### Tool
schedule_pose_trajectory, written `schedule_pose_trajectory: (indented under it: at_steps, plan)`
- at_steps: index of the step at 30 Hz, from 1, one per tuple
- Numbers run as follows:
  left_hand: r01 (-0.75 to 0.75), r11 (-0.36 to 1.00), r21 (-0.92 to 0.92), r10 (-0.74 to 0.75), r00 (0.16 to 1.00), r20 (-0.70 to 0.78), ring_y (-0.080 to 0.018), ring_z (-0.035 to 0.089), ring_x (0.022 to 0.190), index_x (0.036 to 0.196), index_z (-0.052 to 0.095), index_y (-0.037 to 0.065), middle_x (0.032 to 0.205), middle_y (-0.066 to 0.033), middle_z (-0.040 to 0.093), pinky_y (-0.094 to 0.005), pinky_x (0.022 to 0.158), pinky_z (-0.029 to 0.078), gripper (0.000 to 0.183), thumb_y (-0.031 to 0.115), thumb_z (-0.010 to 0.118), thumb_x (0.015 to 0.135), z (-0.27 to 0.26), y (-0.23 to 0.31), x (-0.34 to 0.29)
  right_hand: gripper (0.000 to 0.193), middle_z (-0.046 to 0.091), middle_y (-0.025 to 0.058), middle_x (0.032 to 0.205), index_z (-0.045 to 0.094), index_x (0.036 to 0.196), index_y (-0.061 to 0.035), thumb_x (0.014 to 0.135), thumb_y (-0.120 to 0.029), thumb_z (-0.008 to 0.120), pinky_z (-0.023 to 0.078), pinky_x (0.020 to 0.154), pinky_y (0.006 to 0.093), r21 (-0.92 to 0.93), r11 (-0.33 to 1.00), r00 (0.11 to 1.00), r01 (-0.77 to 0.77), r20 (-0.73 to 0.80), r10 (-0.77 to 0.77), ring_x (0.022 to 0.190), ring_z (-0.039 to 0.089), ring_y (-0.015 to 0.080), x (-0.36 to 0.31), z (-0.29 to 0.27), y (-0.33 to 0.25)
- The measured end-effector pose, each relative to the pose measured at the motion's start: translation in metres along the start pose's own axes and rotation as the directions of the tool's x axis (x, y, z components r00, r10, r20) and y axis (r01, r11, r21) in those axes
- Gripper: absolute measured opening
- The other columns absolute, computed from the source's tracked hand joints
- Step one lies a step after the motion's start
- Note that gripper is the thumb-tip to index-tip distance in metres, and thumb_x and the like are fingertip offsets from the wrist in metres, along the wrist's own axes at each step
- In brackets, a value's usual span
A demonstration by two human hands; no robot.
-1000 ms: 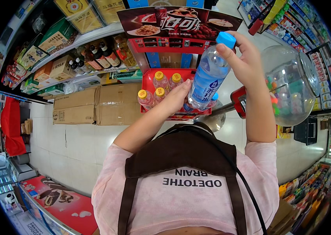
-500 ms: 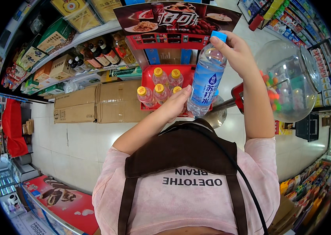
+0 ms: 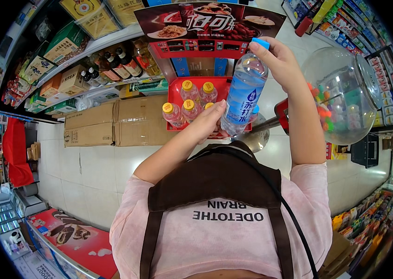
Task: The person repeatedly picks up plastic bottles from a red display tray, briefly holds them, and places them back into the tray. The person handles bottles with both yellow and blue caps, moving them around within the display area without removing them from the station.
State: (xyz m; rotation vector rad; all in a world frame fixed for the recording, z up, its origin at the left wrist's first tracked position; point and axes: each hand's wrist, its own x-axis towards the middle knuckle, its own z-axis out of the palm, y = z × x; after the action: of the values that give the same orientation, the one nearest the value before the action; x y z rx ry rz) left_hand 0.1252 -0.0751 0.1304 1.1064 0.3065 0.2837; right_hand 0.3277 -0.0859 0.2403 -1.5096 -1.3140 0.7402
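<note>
A clear water bottle (image 3: 246,88) with a blue cap and blue label is held tilted in front of me, its cap end away from my body. My right hand (image 3: 275,58) grips it by the cap and neck, thumb on the near side. Low on the bottle's left side, my left hand (image 3: 210,118) is closed round it, its fingers partly hidden behind the bottle. Just left of it, several small clear bottles with yellow caps (image 3: 188,105) stand upright in a red display tray (image 3: 224,83). Behind the held bottle, a bit of another blue cap (image 3: 255,110) shows.
A printed sign (image 3: 210,28) rises at the tray's back. Long cardboard boxes (image 3: 117,122) lie left, below shelves of dark sauce bottles (image 3: 124,63). At right stands a clear globe (image 3: 343,95) with colourful pieces inside. A black basket (image 3: 365,149) sits beyond it.
The water bottle has turned slightly about its length, shifting its label leftward. Both hands keep their grip; my left hand has moved very slightly left.
</note>
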Motion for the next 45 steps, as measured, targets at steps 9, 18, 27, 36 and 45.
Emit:
schedule_pose_trajectory:
  at_steps: [9, 18, 27, 36, 45]
  plan:
    - [-0.025, 1.0, 0.017, 0.027, 0.987, -0.158, -0.0147, 0.051, 0.105, 0.135, 0.031, 0.003, 0.124, -0.0099, 0.048, -0.0296, 0.084, 0.044, 0.052, 0.038, 0.032, 0.097, -0.012, 0.0, 0.012, 0.032, 0.059, 0.0005, 0.078, 0.061, 0.094, -0.0013, 0.078, -0.028, 0.069, 0.043, 0.063, 0.0212, 0.081, 0.979, 0.981, 0.186, -0.064, -0.181, 0.072, 0.053, 0.0062, -0.016, 0.001, -0.021]
    - [-0.117, 0.991, 0.062, 0.128, 0.968, -0.215, -0.0202, 0.025, 0.131, 0.141, 0.015, 0.002, 0.141, -0.0113, 0.029, -0.032, 0.105, 0.022, 0.058, 0.031, 0.037, 0.096, -0.009, 0.013, 0.016, 0.041, 0.056, 0.006, 0.071, 0.062, 0.094, -0.003, 0.073, -0.037, 0.07, 0.042, 0.059, 0.0291, -0.448, 0.799, 0.851, 0.401, -0.141, -0.506, 0.068, 0.051, 0.017, -0.011, 0.01, -0.007]
    - [-0.131, 0.971, 0.202, 0.175, 0.961, -0.216, -0.0257, 0.017, 0.135, 0.142, 0.011, 0.003, 0.145, -0.0128, 0.018, -0.0412, 0.108, 0.015, 0.067, 0.043, 0.036, 0.094, -0.006, 0.017, 0.019, 0.037, 0.057, 0.0072, 0.079, 0.061, 0.098, -0.0037, 0.076, -0.031, 0.069, 0.041, 0.068, 0.0303, -0.538, 0.77, 0.9, 0.343, -0.046, -0.433, 0.076, 0.051, 0.0187, -0.005, 0.017, 0.016]
    - [-0.092, 0.99, 0.103, 0.119, 0.949, -0.293, -0.0191, 0.026, 0.131, 0.141, 0.016, 0.003, 0.141, -0.0116, 0.03, -0.0303, 0.106, 0.02, 0.06, 0.035, 0.038, 0.095, -0.014, 0.007, 0.023, 0.041, 0.06, 0.0102, 0.085, 0.06, 0.101, -0.0043, 0.076, -0.036, 0.067, 0.042, 0.072, 0.0347, -0.563, 0.764, 0.928, 0.316, 0.016, -0.372, 0.08, 0.052, 0.024, -0.001, 0.025, 0.042]
    - [-0.067, 0.992, 0.109, 0.094, 0.96, -0.264, -0.0307, 0.016, 0.135, 0.142, 0.012, 0.005, 0.145, -0.0181, 0.016, -0.0392, 0.11, 0.014, 0.067, 0.044, 0.037, 0.093, -0.017, 0.005, 0.022, 0.031, 0.06, 0.0083, 0.071, 0.062, 0.087, -0.009, 0.072, -0.035, 0.068, 0.044, 0.069, 0.0408, -0.601, 0.756, 0.95, 0.261, 0.02, -0.312, 0.076, 0.055, 0.0297, 0.0, 0.038, 0.075]
